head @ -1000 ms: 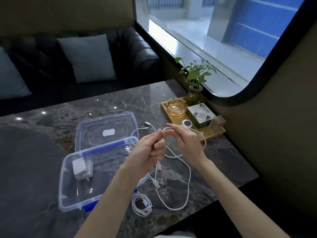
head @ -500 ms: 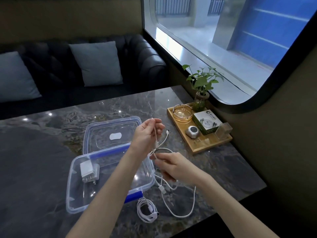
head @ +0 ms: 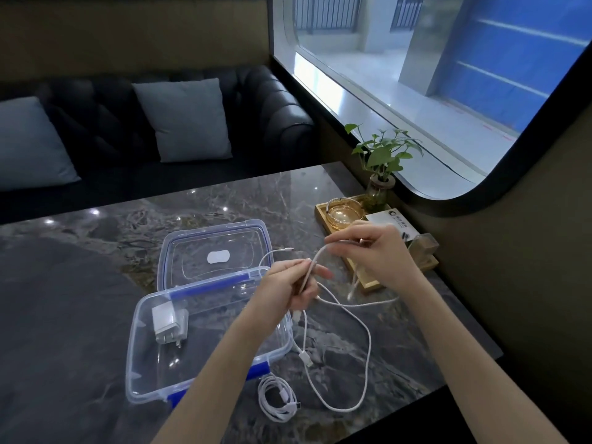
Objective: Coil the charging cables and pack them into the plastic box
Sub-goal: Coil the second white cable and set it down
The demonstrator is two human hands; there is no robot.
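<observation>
Mid-coil: left hand (head: 296, 288) pinching cable (head: 365, 347), right hand (head: 378, 251) pinching its loop up-right, slack trailing toward near edge, box (head: 141, 363) open left of left hand, nearer it.

Dim room; daylight from the window (head: 448, 75) glares on the table (head: 224, 203); wide-angle edge distortion.

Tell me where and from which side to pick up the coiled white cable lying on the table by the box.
Probably best to come straight down on the coiled cable and pinch across the whole bundle on its right side. It lies flat on the table, and the plastic box crowds its left. Gripping all loops together should keep it coiled.
</observation>
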